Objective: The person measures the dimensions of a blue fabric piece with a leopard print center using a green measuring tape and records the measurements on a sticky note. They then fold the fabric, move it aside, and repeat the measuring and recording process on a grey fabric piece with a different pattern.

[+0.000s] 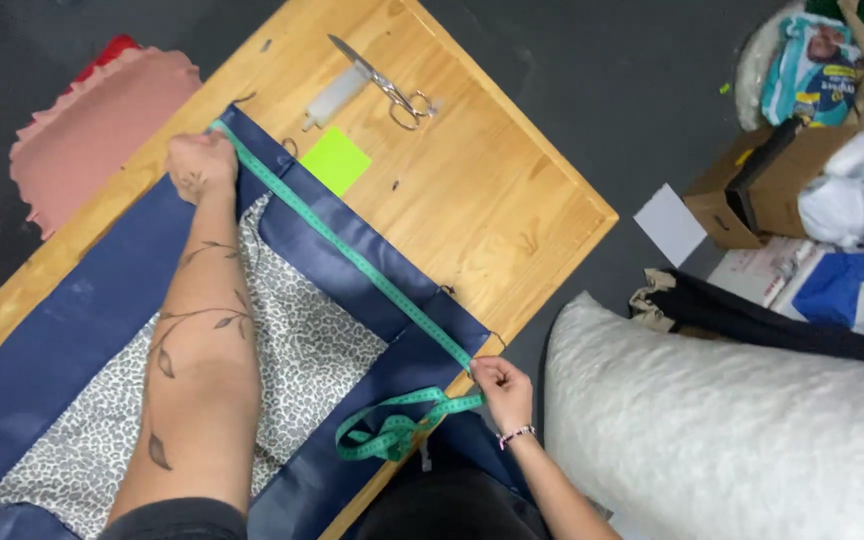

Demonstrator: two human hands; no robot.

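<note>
A green measuring tape (352, 255) lies stretched along the edge of a dark blue fabric (72, 330) on a wooden table (472, 180). My left hand (202, 165) presses the tape's far end down at the fabric's upper corner. My right hand (500, 390) pinches the tape at the near corner of the fabric, by the table's edge. The spare tape (392, 425) hangs in loose loops beside that hand. A leopard-print cloth (302, 350) lies on the blue fabric, partly under my left forearm.
Scissors (392, 85), a whitish tube (335, 95) and a bright green paper square (336, 160) lie on the table's far part. A pink scalloped cloth (92, 125) sits on the floor at left. At right are a large white pillow (722, 420), a cardboard box (762, 180) and bags.
</note>
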